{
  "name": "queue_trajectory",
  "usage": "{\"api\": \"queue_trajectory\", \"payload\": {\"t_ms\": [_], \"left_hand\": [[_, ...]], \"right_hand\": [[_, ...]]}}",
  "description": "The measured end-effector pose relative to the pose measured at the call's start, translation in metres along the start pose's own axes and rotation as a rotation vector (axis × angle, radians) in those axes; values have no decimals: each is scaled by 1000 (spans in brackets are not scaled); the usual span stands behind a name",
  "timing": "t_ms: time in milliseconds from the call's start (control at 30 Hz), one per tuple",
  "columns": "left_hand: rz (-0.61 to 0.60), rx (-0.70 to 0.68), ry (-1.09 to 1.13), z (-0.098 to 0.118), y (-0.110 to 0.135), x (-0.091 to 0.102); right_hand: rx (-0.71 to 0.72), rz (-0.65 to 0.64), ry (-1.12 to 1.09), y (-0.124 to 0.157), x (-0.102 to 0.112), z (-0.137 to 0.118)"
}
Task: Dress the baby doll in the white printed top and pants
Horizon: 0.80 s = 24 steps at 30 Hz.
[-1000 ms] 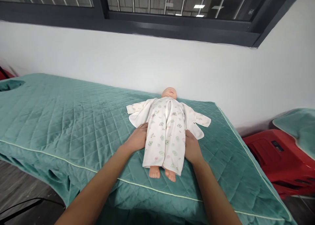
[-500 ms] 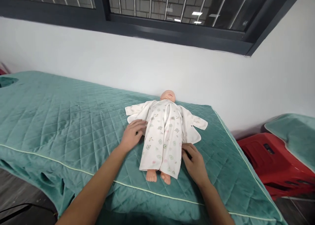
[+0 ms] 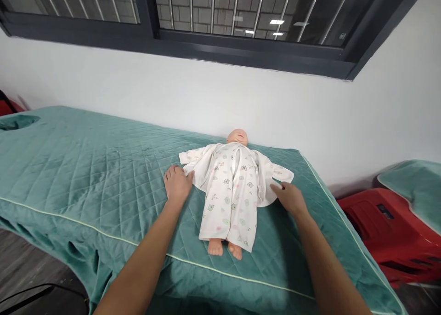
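A baby doll (image 3: 237, 137) lies on its back on a green quilted bed cover, head toward the wall and bare feet toward me. White printed baby trousers (image 3: 229, 200) cover its legs and reach up over its front. Beneath them a white baby jacket (image 3: 206, 172) is spread open, sleeves out to both sides. My left hand (image 3: 177, 182) has its fingers closed at the jacket's left flap. At the right flap, my right hand (image 3: 290, 196) pinches the edge between thumb and fingers. The left fingertips are partly hidden.
The green quilted cover (image 3: 113, 168) drapes over the bed's front edge. Red plastic stools (image 3: 386, 227) stand at the right, one with a green cloth (image 3: 418, 184) on it. A white wall (image 3: 155, 85) and a dark-framed window (image 3: 241, 53) rise behind.
My left hand has moved from beside the trousers outward to the jacket's left flap. My right hand has moved up and right from the trouser leg to the right flap, which it now grips.
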<state>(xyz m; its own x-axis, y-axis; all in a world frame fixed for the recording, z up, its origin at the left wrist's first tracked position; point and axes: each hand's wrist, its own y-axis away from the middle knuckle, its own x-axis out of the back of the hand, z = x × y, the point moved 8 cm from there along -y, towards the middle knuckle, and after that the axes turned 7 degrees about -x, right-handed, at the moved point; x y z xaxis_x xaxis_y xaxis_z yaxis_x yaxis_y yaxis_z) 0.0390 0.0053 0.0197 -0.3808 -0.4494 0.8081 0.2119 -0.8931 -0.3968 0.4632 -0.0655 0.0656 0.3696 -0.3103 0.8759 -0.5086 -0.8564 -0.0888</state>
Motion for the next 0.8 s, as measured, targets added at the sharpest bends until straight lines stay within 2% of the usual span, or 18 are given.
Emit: {"api": "queue_trajectory", "payload": {"t_ms": [100, 133, 167, 233, 300, 400, 600, 700, 800], "left_hand": [[4, 8, 40, -2, 0, 2], [4, 12, 50, -2, 1, 2], [6, 17, 52, -3, 1, 2], [24, 38, 34, -5, 1, 3], [54, 75, 4, -7, 2, 4], [57, 103, -23, -9, 1, 3], [14, 79, 0, -10, -3, 2], [26, 77, 228, -10, -4, 4], [78, 63, 659, -2, 0, 13]], "right_hand": [[98, 333, -337, 19, 39, -40], [164, 378, -395, 30, 45, -57], [277, 359, -413, 42, 45, -79], [578, 192, -314, 70, 30, -123], [763, 71, -187, 93, 11, -144], [802, 8, -170, 104, -3, -138], [737, 107, -222, 104, 1, -106], [713, 84, -264, 105, -2, -99], [714, 41, -327, 106, -5, -96]]}}
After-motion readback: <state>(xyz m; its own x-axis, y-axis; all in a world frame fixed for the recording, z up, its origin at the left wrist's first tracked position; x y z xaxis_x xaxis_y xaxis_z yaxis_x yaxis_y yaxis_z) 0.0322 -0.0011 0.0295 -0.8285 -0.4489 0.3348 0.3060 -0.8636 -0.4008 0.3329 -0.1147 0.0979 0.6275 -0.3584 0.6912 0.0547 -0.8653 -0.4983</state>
